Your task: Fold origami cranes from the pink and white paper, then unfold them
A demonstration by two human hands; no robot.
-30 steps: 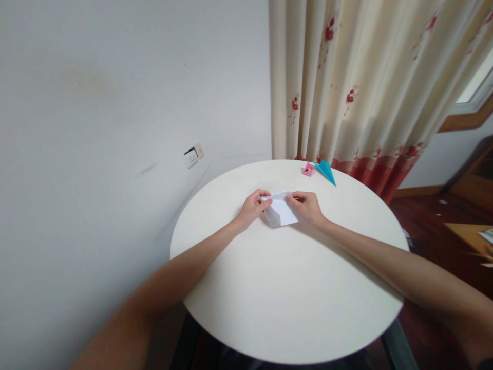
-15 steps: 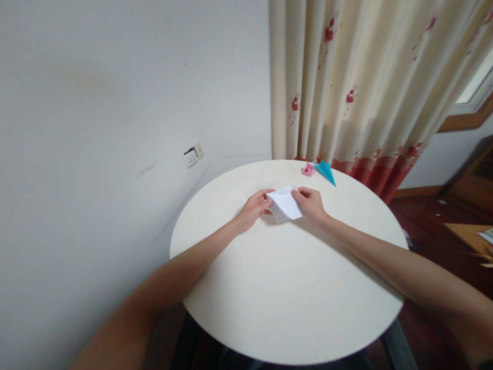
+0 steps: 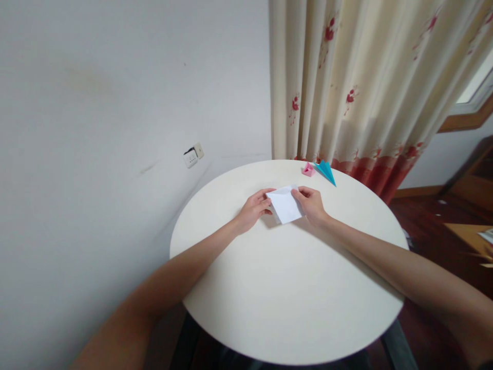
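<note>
The folded white paper (image 3: 285, 204) lies mid-counter (image 3: 288, 288) between 2 hands: left hand (image 3: 254, 208) pinches its 9 o'clock edge, right hand (image 3: 311, 204) its 3 o'clock edge (equally near), the paper's point toward 6 o'clock.

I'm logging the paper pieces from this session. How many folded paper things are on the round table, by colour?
White: 1, the folded white paper held between the left hand and the right hand.
Pink: 1, the small pink paper piece at the far edge of the table.
Blue: 1, the blue paper plane beside it.
Total: 3
</note>
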